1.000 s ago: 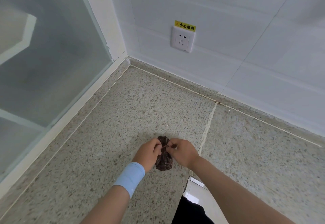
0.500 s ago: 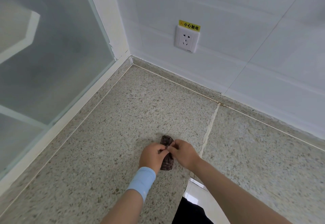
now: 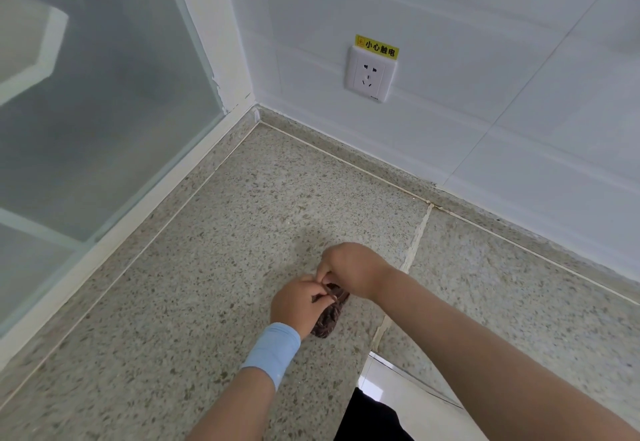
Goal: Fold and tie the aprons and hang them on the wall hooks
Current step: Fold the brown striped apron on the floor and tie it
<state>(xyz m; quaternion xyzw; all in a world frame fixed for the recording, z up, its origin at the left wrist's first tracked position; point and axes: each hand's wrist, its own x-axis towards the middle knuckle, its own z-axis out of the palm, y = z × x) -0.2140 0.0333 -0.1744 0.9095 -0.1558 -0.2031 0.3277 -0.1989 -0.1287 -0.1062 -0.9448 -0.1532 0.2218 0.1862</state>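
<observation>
A small dark brown patterned apron bundle (image 3: 330,316), rolled tight, lies on the speckled stone counter (image 3: 214,267). My left hand (image 3: 298,305), with a light blue wristband, grips the bundle's left side and pinches a thin dark tie string. Just above the bundle's far end, my right hand (image 3: 349,267) has its fingers curled down and pinches the same string. Most of the bundle is hidden under the two hands. No wall hooks are in view.
A white tiled wall (image 3: 485,94) with a power socket (image 3: 370,73) under a yellow warning label stands behind the counter. A frosted glass pane (image 3: 86,111) closes the left side. The counter's front edge (image 3: 408,371) runs near my body at the bottom.
My right hand has lifted and moved over the bundle's far end, pulling the string. My left hand stays on the bundle. The view has shifted slightly.
</observation>
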